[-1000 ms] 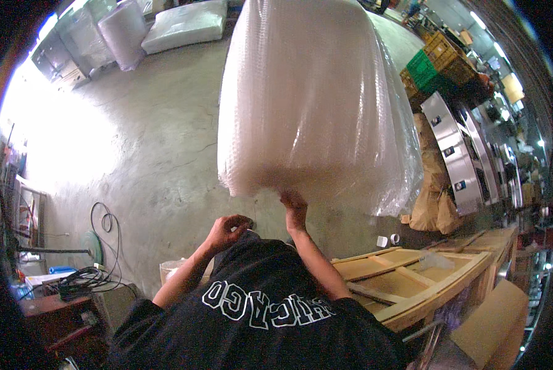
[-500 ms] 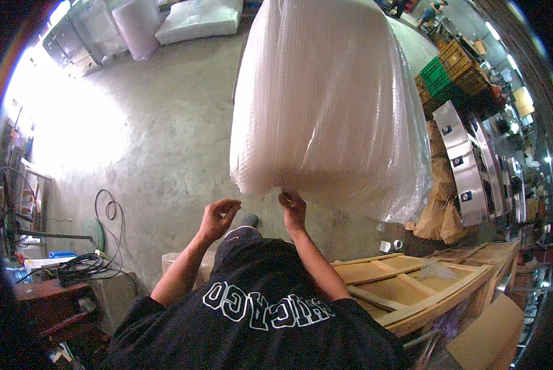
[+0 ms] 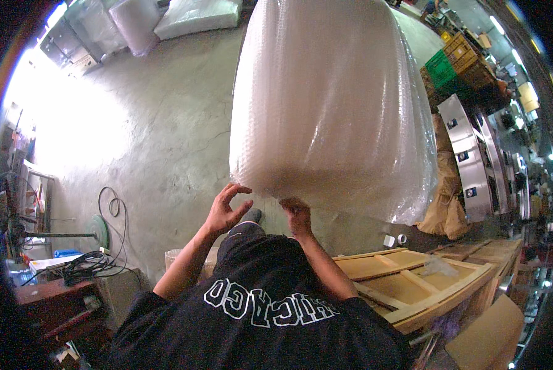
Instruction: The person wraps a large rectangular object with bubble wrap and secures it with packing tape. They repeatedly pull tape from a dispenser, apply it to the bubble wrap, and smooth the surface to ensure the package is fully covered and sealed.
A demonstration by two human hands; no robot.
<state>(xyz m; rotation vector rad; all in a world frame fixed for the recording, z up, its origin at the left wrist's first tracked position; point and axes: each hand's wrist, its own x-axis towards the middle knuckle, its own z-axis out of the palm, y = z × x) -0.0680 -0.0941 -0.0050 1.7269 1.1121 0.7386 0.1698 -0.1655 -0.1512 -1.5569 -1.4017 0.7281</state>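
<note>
A big sheet of clear bubble wrap (image 3: 332, 105) covers a bulky block in front of me, its lower edge hanging toward my body. My right hand (image 3: 297, 219) is at that edge, fingers curled and pinching the bubble wrap; the fingertips are partly hidden under it. By the near left corner of the wrap, my left hand (image 3: 227, 211) has thumb and fingers apart, with nothing in its grasp. Its fingertips come right up to the corner, and whether they touch it I cannot tell.
Wooden crate frames (image 3: 412, 283) stand at my right, with brown paper (image 3: 446, 213) and steel panels (image 3: 468, 160) beyond. Plastic crates (image 3: 458, 65) are stacked far right. A black cable (image 3: 82, 268) lies at the left. Bubble wrap rolls (image 3: 134, 24) stand at the back left.
My left hand has moved up toward the wrap's near left corner and its fingers have spread. My right hand stays at the lower edge, slightly lower and further right.
</note>
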